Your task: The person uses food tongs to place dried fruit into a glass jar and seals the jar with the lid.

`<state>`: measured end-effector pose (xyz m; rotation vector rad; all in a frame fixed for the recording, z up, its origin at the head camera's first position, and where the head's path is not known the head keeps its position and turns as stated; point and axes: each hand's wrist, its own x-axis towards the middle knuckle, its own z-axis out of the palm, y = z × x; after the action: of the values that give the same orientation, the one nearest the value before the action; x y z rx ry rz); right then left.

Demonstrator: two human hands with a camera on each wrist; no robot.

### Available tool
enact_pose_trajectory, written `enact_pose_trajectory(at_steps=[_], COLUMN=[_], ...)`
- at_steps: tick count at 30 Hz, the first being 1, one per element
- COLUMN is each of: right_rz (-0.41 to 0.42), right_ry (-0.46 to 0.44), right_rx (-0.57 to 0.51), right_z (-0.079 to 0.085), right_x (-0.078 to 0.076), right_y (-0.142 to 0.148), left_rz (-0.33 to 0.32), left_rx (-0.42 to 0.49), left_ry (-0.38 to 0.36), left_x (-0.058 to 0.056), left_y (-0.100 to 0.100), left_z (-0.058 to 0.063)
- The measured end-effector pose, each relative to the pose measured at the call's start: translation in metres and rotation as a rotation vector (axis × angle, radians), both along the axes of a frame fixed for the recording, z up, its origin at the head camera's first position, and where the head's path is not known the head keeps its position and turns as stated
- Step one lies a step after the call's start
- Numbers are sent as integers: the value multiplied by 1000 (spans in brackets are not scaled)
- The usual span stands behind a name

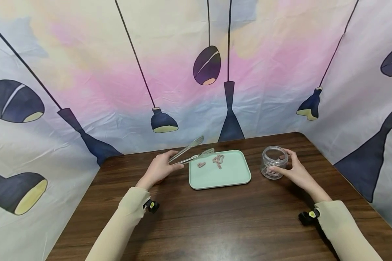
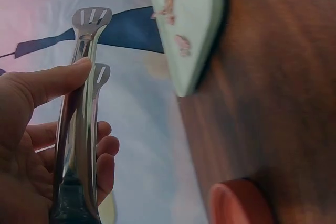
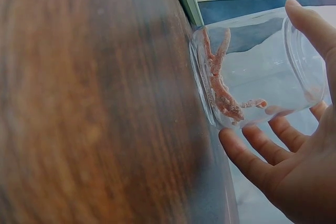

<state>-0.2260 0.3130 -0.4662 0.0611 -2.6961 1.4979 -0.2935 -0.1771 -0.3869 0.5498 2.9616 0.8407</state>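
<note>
My left hand (image 1: 161, 167) grips a pair of metal tongs (image 2: 79, 124), whose slotted tips stand apart near the upper left corner of a pale green tray (image 1: 223, 178). Several small, pinkish-brown dried strips (image 1: 218, 159) lie on the tray's far part, with a separate piece (image 1: 201, 164) closer to the tongs. On the right, my right hand (image 1: 295, 172) holds a clear, lidless jar (image 1: 272, 163) around its side, thumb in front and fingers behind. More of the same strips (image 3: 226, 98) rest at the bottom of the jar, which stands upright on the table.
A reddish-orange round lid-like object (image 2: 239, 203) sits on the wooden table (image 1: 215, 221) by my left hand, mostly hidden from the head view. Behind the table hangs a cloth (image 1: 183, 72) printed with lamps.
</note>
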Motion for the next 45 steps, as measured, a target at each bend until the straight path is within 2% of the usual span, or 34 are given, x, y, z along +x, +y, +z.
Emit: enact_pose_trajectory(at_steps=[5,10,17,26,37,45], right_rz=[0,-3,-8,0,3,8], right_ry=[5,11,8,24,27,3], right_rx=[-2,-3,-4,-9,-9,-7], right_z=[-1,-3,-1,-1,-1,-1], right_x=[1,2,-1,-2,-2,-1], right_y=[-1,0,1,1,1,1], left_rz=[12,7,21,32,38,38], left_rx=[-22,13,8,-41,-34,-14], left_ry=[-30,-54,-23,-43,-47,-13], left_x=[5,10,8,8,9,12], left_y=[-4,-7,-8,-8,-9,-9], left_z=[-16,-30,-41,-47,-50,-56])
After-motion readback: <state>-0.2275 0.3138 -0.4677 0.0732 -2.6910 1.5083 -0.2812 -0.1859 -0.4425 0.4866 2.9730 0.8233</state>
